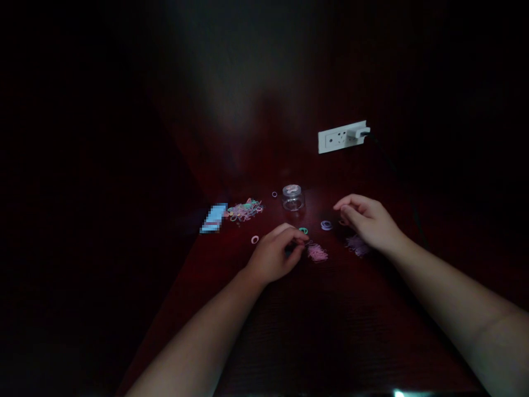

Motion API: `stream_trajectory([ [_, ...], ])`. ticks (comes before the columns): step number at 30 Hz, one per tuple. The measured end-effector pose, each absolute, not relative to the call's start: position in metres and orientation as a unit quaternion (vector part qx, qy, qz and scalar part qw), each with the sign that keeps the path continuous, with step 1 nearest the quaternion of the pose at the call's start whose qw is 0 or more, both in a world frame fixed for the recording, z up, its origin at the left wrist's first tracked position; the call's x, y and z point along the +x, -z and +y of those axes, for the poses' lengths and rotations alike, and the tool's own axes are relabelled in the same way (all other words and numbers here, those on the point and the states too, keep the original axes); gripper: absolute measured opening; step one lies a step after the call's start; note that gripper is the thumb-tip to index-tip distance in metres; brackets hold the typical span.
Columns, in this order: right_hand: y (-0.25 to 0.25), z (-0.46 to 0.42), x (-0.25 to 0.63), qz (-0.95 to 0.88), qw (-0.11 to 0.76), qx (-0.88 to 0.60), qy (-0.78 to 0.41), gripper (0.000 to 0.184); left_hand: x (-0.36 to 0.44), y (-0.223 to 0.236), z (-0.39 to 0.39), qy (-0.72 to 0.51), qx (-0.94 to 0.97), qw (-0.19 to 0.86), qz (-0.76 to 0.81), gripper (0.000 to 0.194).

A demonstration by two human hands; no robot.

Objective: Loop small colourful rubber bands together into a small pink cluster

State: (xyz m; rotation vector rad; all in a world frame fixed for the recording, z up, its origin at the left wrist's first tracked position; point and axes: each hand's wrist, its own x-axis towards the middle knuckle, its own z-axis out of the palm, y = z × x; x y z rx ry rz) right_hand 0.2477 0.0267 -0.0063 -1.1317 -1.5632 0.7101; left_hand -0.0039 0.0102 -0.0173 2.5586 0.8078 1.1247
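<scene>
My left hand (278, 252) is at the left edge of a small pile of pink elastic bands (318, 252), its thumb and forefinger drawn together. My right hand (369, 219) hovers above a pile of purple elastic bands (357, 246), with thumb and fingertips brought close in a pinch. Anything held in either pinch is too small and dark to make out. Between the hands lie purple ring-shaped bands (326, 225) and a green band (303, 230). An orange band (343, 223) is partly covered by my right hand. Left of my left hand rests a pale pink band (255, 240).
A clear lidded jar (293, 201) stands behind the hands. A heap of mixed-colour elastic bands (247, 210) lies at the left, beside a blurred bright rectangle (214, 218). One pale ring (274, 194) is near the jar. A wall socket (336, 139) holds a plug with a dark cable.
</scene>
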Motion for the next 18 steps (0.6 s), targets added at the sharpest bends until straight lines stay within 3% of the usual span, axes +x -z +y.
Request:
stream_trajectory([
  [5,0.011,0.017,0.235,-0.745,0.406,-0.422,-0.320,0.026,-0.003,0.017,0.009,-0.374,0.878,0.101,0.280,0.018],
  [18,0.014,0.011,0.227,-0.770,0.329,-0.377,-0.395,0.026,0.000,0.016,0.008,-0.380,0.878,0.107,0.270,0.017],
])
